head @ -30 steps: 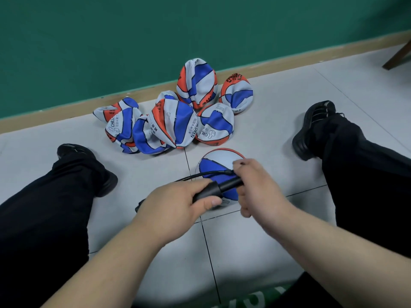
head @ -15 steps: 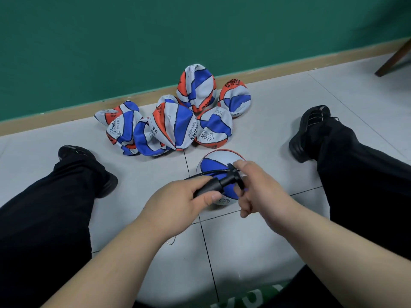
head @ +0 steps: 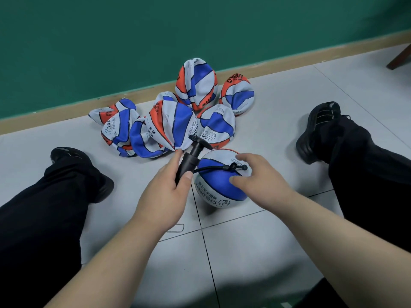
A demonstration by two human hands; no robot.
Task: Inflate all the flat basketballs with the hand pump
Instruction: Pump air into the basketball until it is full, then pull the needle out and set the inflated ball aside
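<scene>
A round blue, white and orange basketball (head: 219,187) sits on the floor between my legs. My left hand (head: 169,190) grips the barrel of the black hand pump (head: 191,156), which points up and away with its T-handle at the far end. The pump's black hose (head: 222,167) runs across the top of the ball to a fitting near the valve. My right hand (head: 258,176) hovers over the ball with fingers spread, thumb touching the blue panel. Behind lies a heap of several flat, crumpled basketballs (head: 171,127).
My legs in black trousers and black shoes (head: 320,130) flank the ball on the grey tiled floor (head: 244,252). A green wall with a wooden skirting board (head: 55,117) runs behind the heap. A bent wire clip (head: 175,227) lies under my left wrist. A wooden furniture leg (head: 398,58) stands far right.
My right hand has let go of the pump handle and moved right over the ball. My left hand has swung the pump upright, away from me.
</scene>
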